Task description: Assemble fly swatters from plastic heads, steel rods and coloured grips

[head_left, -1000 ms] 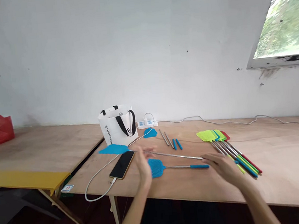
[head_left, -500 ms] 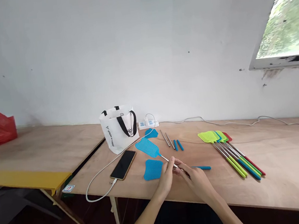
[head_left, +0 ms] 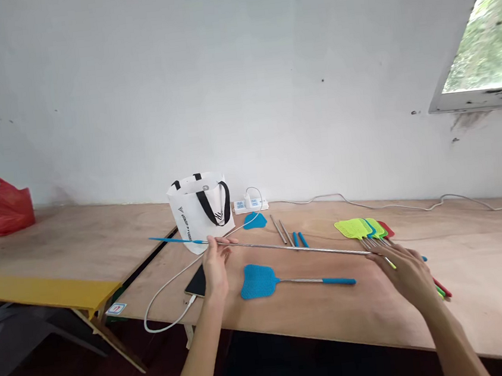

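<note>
Stretched between my hands is a telescopic fly swatter (head_left: 302, 248), its thin metal rod pulled out long and its blue head seen edge-on at the left. My left hand (head_left: 217, 266) pinches the rod just behind the head. At the other end, my right hand (head_left: 400, 268) is closed around the rod; its grip area hides the end. Below the rod lies a second blue fly swatter (head_left: 261, 281), flat on the table. Behind the rod are two loose metal tubes (head_left: 279, 230), two blue handle grips (head_left: 302, 240) and a loose blue swatter head (head_left: 255, 220).
Several colourful fly swatters (head_left: 350, 228) lie stacked at right, partly behind my right hand. A white tote bag (head_left: 191, 212), a phone (head_left: 196, 283) on a white cable and a power strip (head_left: 238, 206) stand left of centre. A red plastic bag (head_left: 4, 208) sits on the left table.
My hands have moved apart, left and right, and the swatter's rod is now drawn out much longer. Its blue head has turned edge-on and shifted left.
</note>
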Motion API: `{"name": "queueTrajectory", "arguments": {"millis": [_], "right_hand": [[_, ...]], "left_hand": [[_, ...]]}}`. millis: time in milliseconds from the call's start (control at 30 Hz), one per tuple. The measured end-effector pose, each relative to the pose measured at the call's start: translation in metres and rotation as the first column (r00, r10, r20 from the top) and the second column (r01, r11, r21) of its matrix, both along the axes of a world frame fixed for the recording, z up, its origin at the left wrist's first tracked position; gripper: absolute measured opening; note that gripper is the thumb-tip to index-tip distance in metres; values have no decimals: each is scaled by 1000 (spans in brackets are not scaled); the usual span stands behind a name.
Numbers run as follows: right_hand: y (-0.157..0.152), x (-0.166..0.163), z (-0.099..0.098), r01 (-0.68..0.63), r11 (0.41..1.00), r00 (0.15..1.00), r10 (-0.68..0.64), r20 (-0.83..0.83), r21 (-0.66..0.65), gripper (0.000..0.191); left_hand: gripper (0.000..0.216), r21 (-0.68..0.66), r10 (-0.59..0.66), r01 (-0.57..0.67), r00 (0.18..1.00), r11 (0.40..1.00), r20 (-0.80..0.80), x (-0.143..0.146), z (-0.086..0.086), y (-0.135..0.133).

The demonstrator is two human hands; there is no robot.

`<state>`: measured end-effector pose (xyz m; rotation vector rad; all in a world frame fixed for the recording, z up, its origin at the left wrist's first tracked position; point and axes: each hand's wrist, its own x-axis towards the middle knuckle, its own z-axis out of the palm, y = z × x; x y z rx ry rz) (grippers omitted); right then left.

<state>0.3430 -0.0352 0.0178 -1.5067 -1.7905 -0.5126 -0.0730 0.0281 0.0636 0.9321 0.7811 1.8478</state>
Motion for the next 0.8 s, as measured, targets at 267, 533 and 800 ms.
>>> {"name": "queueTrajectory", "arguments": {"millis": [267, 533, 800], "right_hand": [[-4, 34, -13, 44, 989, 975, -73, -208, -144, 52], [-9, 8, 2, -155, 973, 962, 109, -250, -173, 42], [-12, -139, 1, -427, 903, 891, 411, -192, -50, 38]], "left_hand": [[44, 0, -154, 154, 987, 988, 48, 0, 0, -1], [51, 43, -50, 52, 998, 998, -45, 21, -7, -5], [54, -107, -515, 511, 791, 853, -331, 122, -49, -62]]}}
